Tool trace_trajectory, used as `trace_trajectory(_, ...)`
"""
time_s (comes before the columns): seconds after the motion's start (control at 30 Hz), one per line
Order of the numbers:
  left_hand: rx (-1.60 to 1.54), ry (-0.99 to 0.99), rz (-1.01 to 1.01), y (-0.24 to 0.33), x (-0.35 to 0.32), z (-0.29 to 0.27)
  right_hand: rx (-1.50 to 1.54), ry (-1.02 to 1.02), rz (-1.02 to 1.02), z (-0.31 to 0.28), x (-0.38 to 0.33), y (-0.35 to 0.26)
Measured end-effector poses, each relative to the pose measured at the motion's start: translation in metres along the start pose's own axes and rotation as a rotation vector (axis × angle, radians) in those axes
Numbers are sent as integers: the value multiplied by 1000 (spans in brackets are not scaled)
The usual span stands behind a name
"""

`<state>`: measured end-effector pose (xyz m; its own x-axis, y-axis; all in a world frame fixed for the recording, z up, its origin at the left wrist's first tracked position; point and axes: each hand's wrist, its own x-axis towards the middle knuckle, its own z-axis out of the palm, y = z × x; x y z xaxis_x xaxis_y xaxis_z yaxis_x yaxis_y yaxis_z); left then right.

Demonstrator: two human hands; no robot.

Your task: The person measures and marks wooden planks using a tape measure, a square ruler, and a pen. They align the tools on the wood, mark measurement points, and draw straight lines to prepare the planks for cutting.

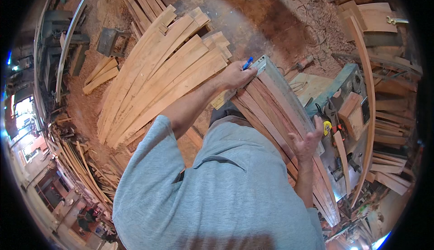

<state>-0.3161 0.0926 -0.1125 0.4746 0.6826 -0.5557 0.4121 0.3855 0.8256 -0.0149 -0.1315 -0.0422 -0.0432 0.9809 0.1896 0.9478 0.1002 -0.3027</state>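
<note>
Roughly at nine o'clock from the hands, a fanned pile of pale planks (158,69) is lying on the sawdust-covered floor (253,10). Toward the centre, a blue pen (247,63) is being gripped in the left hand (235,74), the fingers being closed around it, with its tip being held at the far end of a metal ruler (258,65). That ruler is being rested across the twelve o'clock end of a stack of reddish boards (275,114), which is running from centre down toward five o'clock. At four o'clock, the right hand (308,140) is being pressed on the stack's edge, fingers apart and holding nothing. Just beyond it, at three o'clock, a yellow tape measure (327,128) is sitting on a green machine (348,80).
</note>
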Motion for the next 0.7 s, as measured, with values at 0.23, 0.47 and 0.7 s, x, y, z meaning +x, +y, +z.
trace_trajectory(0.23, 41, 15, -3, 6, -2, 0, -50, -93, -52, 41, 0, -24)
trace_trajectory(0.47, 105, 23, -33, 15, -5, 0, 31, -172, 88, 36, 1, -29)
trace_trajectory(0.7, 106, 42, -36, 15, -6, 3, -3, -134, -79, 35, 6, -26)
